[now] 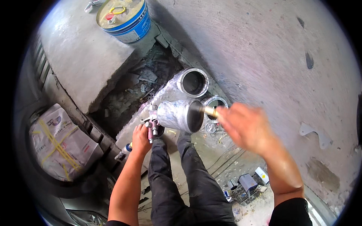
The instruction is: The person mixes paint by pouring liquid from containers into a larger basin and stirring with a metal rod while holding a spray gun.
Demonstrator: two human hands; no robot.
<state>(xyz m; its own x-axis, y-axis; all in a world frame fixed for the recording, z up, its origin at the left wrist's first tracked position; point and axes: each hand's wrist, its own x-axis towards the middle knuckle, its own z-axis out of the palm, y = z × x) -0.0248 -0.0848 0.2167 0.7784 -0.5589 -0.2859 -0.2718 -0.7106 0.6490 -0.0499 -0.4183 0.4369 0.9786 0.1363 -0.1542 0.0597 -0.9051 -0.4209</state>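
My left hand point(141, 138) is closed around a spray gun point(152, 122) with a pinkish metal body. Its large paint-smeared cup point(171, 114) lies tilted on its side, the dark open mouth turned to the right. In my right hand point(243, 126), blurred by motion, is a brush point(210, 111) with a pale handle, gripped in the fingers. The brush's far end reaches into the cup's mouth, where its bristles are hard to make out. Just beyond the cup stands an open metal can point(182, 83), and a second open can point(225, 101) is partly hidden behind the brush and hand.
A blue drum point(140, 30) stands on the concrete slab point(85, 56) at the far left. Between slab and cans runs a rubble-filled pit point(130, 90). At left, a tyre point(34, 175) surrounds a taped cover point(62, 145). Several small items lie near a grey box point(247, 182) at lower right.
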